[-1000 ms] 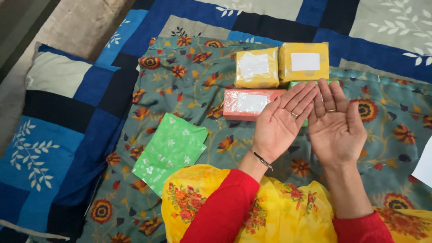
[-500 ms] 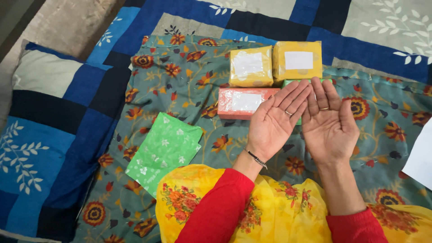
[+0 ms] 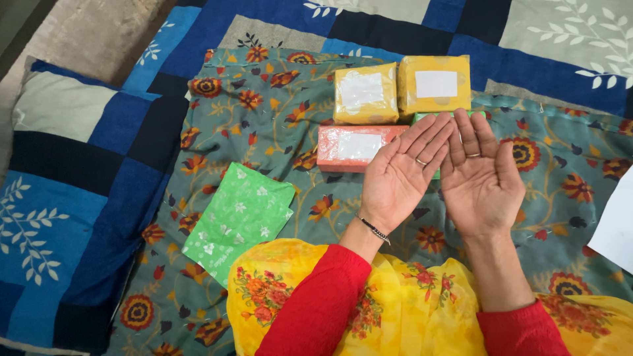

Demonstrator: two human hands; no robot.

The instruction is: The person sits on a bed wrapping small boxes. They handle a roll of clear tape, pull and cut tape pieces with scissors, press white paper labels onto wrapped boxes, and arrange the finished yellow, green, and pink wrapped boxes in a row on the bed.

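Observation:
My left hand (image 3: 401,178) and my right hand (image 3: 480,178) lie side by side, palms up, fingers straight and empty, above a floral teal cloth (image 3: 277,125). Just beyond the fingertips sit wrapped boxes: two yellow ones (image 3: 366,93) (image 3: 435,84) at the back, an orange-red one (image 3: 353,147) by my left fingers, and a green one (image 3: 430,117) mostly hidden under both hands. A flat green flowered paper sheet (image 3: 241,219) lies left of my left forearm.
A blue patchwork quilt (image 3: 395,29) covers the surface under the cloth. A matching pillow (image 3: 72,191) lies at the left. A white sheet (image 3: 614,224) pokes in at the right edge. My yellow flowered scarf (image 3: 409,316) drapes along the bottom.
The view has drifted slightly, so everything sits a little higher and further left in frame. My hands keep the same open, palms-up pose.

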